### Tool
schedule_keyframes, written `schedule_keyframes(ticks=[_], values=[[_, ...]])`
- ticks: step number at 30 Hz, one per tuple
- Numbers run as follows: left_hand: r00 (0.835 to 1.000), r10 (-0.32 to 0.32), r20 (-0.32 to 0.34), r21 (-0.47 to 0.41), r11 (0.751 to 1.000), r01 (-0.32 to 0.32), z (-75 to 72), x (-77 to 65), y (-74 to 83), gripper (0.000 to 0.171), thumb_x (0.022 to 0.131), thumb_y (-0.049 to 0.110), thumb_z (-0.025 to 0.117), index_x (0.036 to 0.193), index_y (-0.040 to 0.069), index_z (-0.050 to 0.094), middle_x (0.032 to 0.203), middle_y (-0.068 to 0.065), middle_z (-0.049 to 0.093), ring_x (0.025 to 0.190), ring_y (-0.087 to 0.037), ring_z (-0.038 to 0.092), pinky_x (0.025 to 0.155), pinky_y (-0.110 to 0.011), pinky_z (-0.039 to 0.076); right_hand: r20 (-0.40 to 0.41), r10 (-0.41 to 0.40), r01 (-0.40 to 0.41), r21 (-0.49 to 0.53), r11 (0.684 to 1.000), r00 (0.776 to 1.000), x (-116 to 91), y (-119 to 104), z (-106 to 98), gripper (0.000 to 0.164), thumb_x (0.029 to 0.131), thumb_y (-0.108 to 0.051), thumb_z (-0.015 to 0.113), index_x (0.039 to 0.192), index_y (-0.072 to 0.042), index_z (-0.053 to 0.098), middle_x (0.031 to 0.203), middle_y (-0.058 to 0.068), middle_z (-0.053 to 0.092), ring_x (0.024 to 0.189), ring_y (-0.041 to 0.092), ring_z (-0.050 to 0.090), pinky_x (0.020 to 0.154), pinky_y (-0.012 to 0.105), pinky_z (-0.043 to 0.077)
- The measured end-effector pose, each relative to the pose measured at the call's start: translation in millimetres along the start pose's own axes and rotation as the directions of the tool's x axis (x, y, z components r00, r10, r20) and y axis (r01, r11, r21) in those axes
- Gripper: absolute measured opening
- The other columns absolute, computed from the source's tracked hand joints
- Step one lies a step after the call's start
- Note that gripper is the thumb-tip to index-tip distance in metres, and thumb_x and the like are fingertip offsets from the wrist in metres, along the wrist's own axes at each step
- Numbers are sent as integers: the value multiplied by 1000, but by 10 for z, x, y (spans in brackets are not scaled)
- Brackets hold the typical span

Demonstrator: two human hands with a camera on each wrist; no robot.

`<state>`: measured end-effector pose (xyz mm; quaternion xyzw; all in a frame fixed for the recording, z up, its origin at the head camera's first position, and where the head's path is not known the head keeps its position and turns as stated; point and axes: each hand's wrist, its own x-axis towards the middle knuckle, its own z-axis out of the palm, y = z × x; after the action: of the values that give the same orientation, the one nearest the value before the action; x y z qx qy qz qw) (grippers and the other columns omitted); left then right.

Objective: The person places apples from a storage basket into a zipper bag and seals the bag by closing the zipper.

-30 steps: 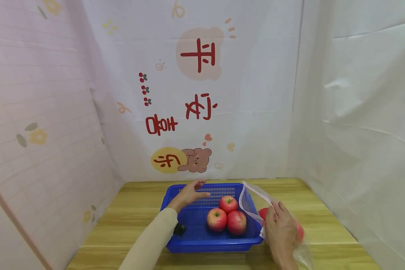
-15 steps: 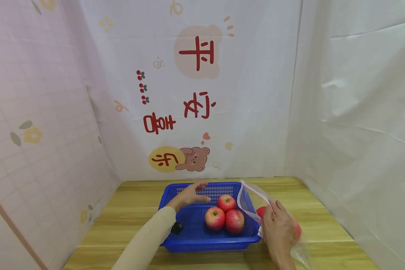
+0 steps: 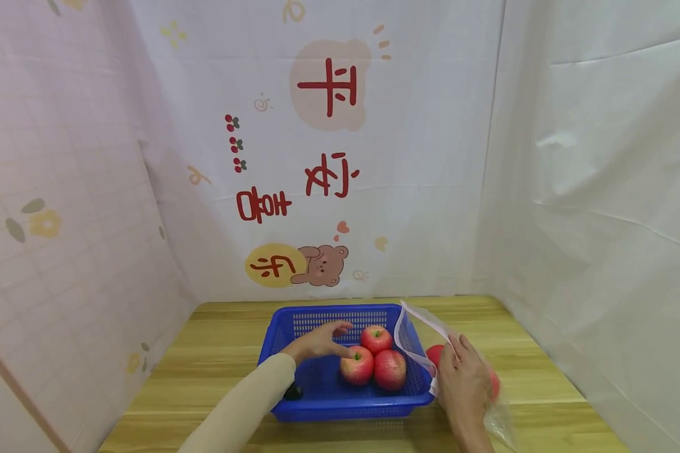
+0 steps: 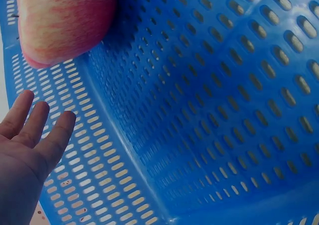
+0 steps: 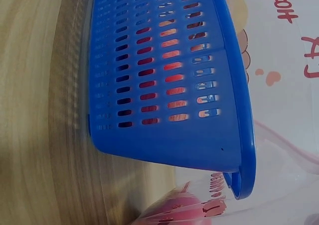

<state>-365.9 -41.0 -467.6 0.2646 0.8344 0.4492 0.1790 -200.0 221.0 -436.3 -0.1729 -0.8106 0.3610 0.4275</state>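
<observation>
My left hand [image 3: 317, 340] reaches over the blue plastic basket [image 3: 345, 409], fingers spread and holding nothing. Its thumb tip overlaps the nearest-left of three red apples [image 3: 390, 370] grouped in the basket's right half. In the left wrist view the fingers of the left hand [image 4: 35, 140] are loosely extended below one apple [image 4: 65, 21]. To the right of the basket, my right hand [image 3: 464, 384] grips the rim of a clear plastic bag [image 3: 413, 355] with a pale pink edge. The bag's mouth leans over the basket's right side. Red apples [image 3: 435, 353] show inside the bag, partly hidden by the hand.
The basket stands on a wood-grain table [image 3: 549, 402]. Behind it hangs a white printed curtain [image 3: 430, 189], with further sheets at both sides. A small dark object [image 3: 293, 391] shows beneath the left wrist. The right wrist view faces the basket's slotted side [image 5: 164, 85].
My left hand has come lower and further right over the basket, closer to the apples. The right hand keeps its grip on the bag. The whole head view has shifted slightly.
</observation>
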Motion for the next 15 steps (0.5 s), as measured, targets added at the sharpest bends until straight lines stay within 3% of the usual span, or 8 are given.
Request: schedule_keyframes(ticks=[15], values=[[996,-51,67,59,997,47,82,-6,35,72,78,26,85,140,11,51,143,-13,49,134,-36,42,106,-57,37,53,53,-53,-12,999,997,30,-20,-35,33,97,-23,54,119,-9,73,129,15,63,119,45,56,92,61,43]])
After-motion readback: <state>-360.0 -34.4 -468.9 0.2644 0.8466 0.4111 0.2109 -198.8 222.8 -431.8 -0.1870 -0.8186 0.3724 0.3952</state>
